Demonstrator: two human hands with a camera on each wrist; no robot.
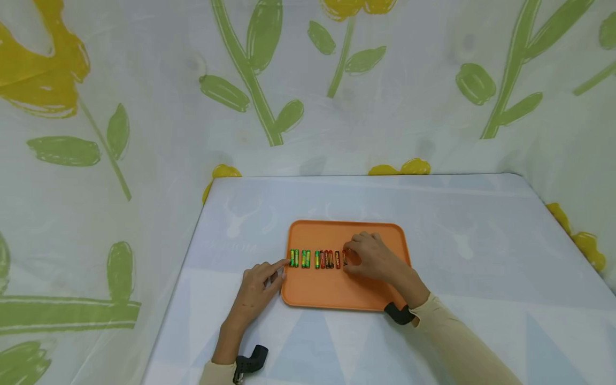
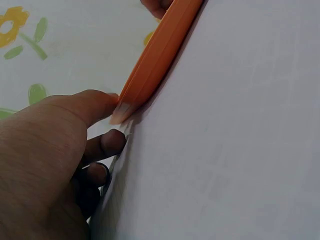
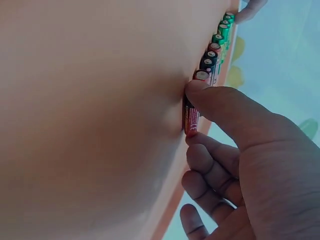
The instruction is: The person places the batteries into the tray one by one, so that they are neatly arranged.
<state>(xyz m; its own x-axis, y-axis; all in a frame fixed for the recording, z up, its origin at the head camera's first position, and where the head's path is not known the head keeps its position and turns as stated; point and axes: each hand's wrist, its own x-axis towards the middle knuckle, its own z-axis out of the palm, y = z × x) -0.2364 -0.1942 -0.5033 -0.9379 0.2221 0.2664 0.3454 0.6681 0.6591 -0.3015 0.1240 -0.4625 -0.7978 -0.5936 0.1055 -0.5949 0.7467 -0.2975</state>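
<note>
An orange tray (image 1: 327,293) bears a row of small upright-lying batteries, green ones (image 1: 306,259) at the left and dark-and-red ones (image 1: 329,259) at the right. My right hand (image 1: 372,258) is over the tray's right half and pinches the rightmost red-and-black battery (image 3: 192,119) between thumb and fingertip at its two ends. At the tray's left rim is my left hand (image 1: 257,289), its index finger reaching out straight to the rim beside the outermost green battery. Whether that fingertip touches the battery or only the rim, I cannot tell.
The tray lies on a table (image 1: 250,214) with a pale patterned cover. Behind and beside it hangs a light cloth (image 1: 385,123) printed with green leaves and yellow flowers. A black wrist mount (image 1: 251,361) sits on the left wrist, another (image 1: 398,314) on the right.
</note>
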